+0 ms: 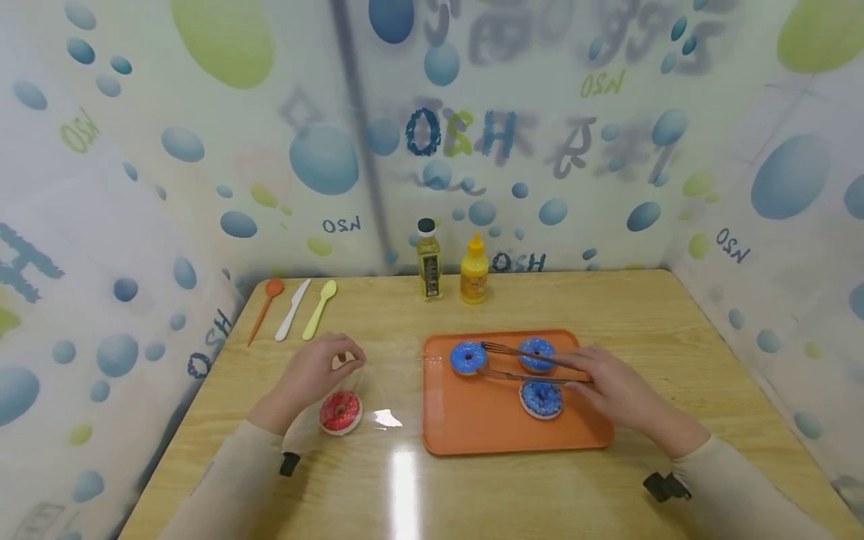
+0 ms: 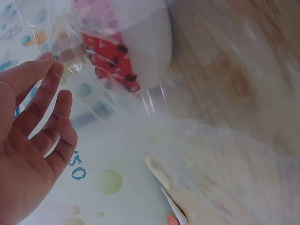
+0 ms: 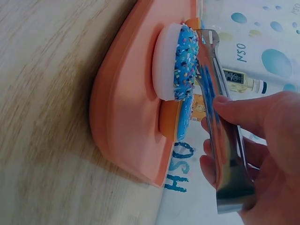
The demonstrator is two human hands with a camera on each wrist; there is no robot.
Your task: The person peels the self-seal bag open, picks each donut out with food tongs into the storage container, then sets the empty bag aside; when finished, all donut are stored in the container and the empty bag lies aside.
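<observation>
Between thumb and forefinger my left hand [image 1: 313, 379] pinches the edge of a clear plastic bag [image 2: 206, 140]. A red-iced doughnut [image 1: 349, 406] with a white base lies beneath that hand, seen through the film; whether it is fully inside is unclear. My right hand [image 1: 610, 382] grips metal tongs [image 3: 226, 159] over the orange tray [image 1: 466, 427]. Their tips straddle a blue doughnut [image 1: 462, 366] at the tray's left; contact is hard to tell. Under the tongs' arms sit a second blue doughnut [image 1: 538, 346] and a sprinkled blue doughnut [image 1: 542, 405].
Along the table's back edge stand a bottle of yellowish liquid [image 1: 430, 262] and a yellow squeeze bottle [image 1: 474, 274]. An orange spoon [image 1: 263, 311], a white knife [image 1: 292, 311] and a yellow spoon [image 1: 320, 309] lie at the back left. Patterned walls enclose the table.
</observation>
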